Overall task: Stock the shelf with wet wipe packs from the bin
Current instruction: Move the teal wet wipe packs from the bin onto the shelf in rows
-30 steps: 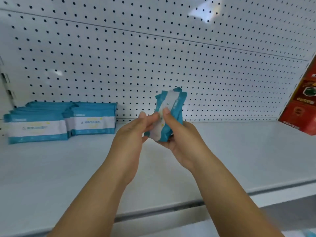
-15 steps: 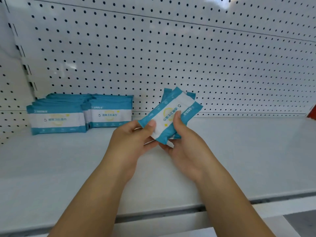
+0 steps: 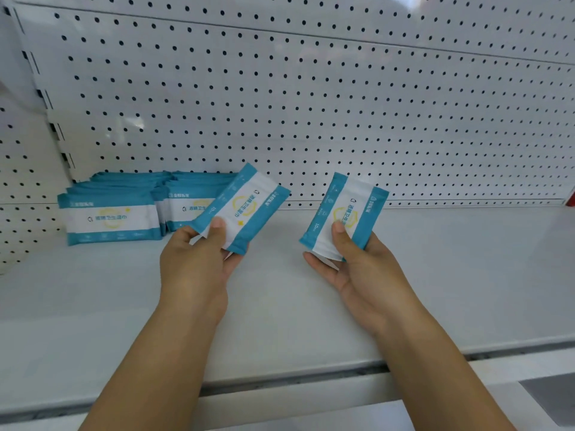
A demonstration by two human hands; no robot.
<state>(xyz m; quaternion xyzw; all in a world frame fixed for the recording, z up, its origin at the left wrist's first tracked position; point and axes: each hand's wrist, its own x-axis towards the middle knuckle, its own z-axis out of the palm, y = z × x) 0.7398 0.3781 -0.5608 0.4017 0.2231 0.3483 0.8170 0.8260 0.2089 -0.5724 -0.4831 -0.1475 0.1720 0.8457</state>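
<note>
The left hand [image 3: 199, 265] pinched the left pack [image 3: 249, 206] at its lower end, thumb on the printed face and fingers curled beneath. That pack tilted up to the right, clear of the shelf [image 3: 295, 312]. The right hand [image 3: 368, 275] pinched the right pack [image 3: 347, 209] the same way, thumb on front and fingers under, and it stood nearly upright. The two held packs were apart, one to each hand. Behind the left pack, two stacks [image 3: 109, 217] lay side by side at the shelf's back left, printed faces forward. The number of packs in each could not be told. The shelf was white and flat. A white pegboard [image 3: 311, 104] with dark holes rose behind it.
</note>
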